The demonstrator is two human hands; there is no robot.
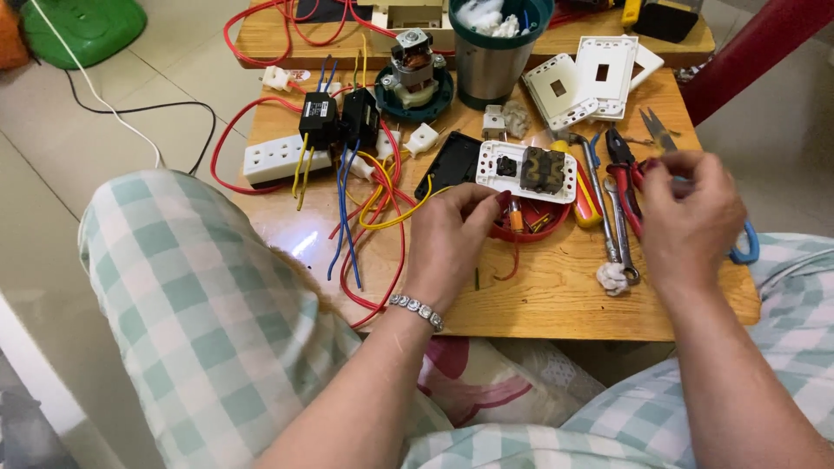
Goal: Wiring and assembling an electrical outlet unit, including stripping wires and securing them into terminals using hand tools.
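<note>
Socket plate (pixel 527 170), a white plastic rectangle with two dark inserts, lies across the rim of a shallow red dish (pixel 528 227) near the middle of the wooden bench (pixel 556 300). The left hand (pixel 450 239), a beaded metal bracelet at its wrist, rests with its fingers bent together at the dish's near edge, their tips just under the plate; whether they pinch anything cannot be told. The right hand (pixel 689 219) hovers over the bench's right side with fingers curled in, close to the red-handled pliers (pixel 624 174); what it grips, if anything, is hidden.

Small brass-coloured screws lie in the dish. Beside the pliers lie one steel spanner (pixel 618 233) and one screwdriver with a yellow and red handle (pixel 587 193). A pair of slim scissors (pixel 660 132) lies farther back. Two more white faceplates (pixel 584 85), flat and square-cut, sit at the back right, next to a cylindrical metal cup (pixel 492 62) with a dark green rim. One small motor (pixel 413 71) with copper windings stands on a round green base. Loose red, blue and yellow wires (pixel 369 221) sprawl over the left half, running to two black boxy relays (pixel 339 117) and one white power strip (pixel 280 158).
</note>
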